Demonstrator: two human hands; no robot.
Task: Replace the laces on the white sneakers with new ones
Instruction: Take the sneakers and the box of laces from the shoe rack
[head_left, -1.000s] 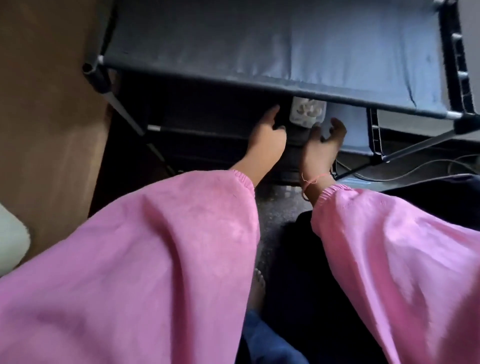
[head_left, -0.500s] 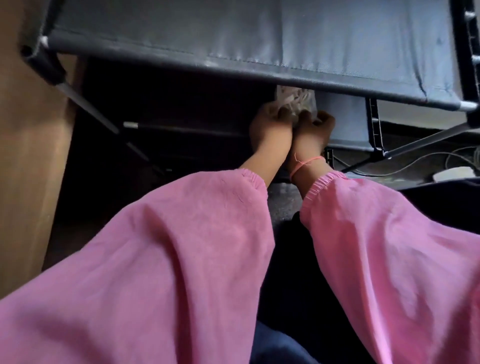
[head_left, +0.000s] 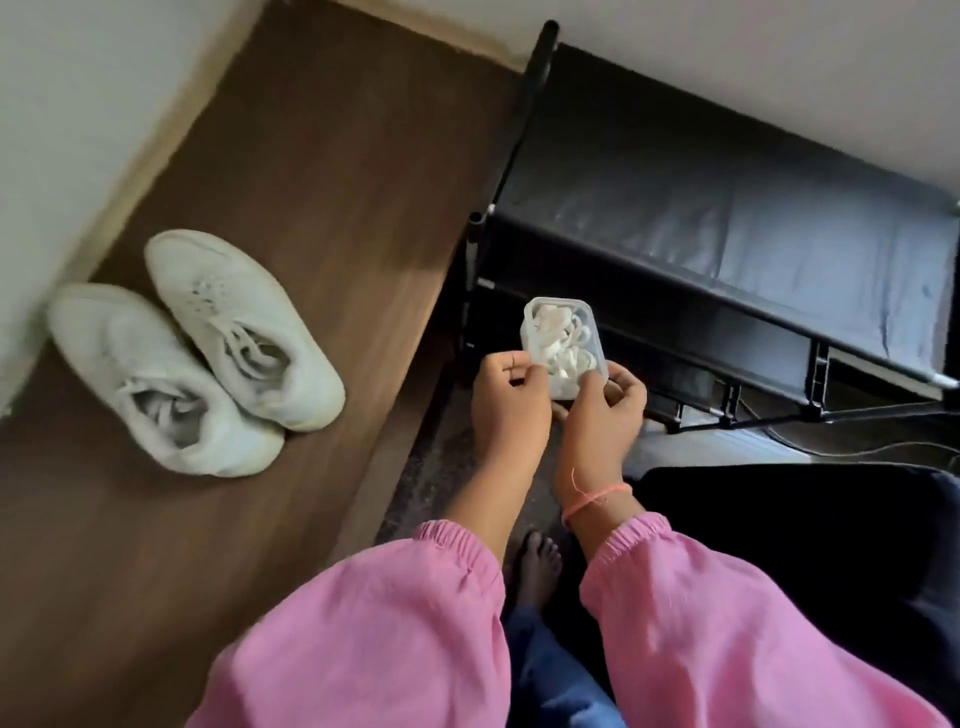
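— Where are the new laces (head_left: 563, 343) sitting right now?

— They are lying coiled in a small clear plastic box (head_left: 587, 317), and both hands are holding it in front of the dark shoe rack (head_left: 727, 249). The left hand (head_left: 511, 400) is pinching the box's near left edge, the right hand (head_left: 605, 410) is curling round its near right corner — so both are grasping the box, neither is free.

— And the sneakers?

— The white sneakers (head_left: 208, 348) are standing side by side on the brown wooden platform (head_left: 311, 182), well off to the left of the hands, still wearing their old laces. Their toes are pointing up and to the left towards the wall, heels down and to the right, so the long axis is running diagonally with the heels at the end closer to the person.

— Which hand is closer to them?

— The left one, clearly. The right-hand sneaker of the pair is lying nearest to it.

— So what is the next move turning on?

— I am judging that the box is needing to travel leftwards to the platform, or the left hand is needing to let go and reach across for that nearer heel.
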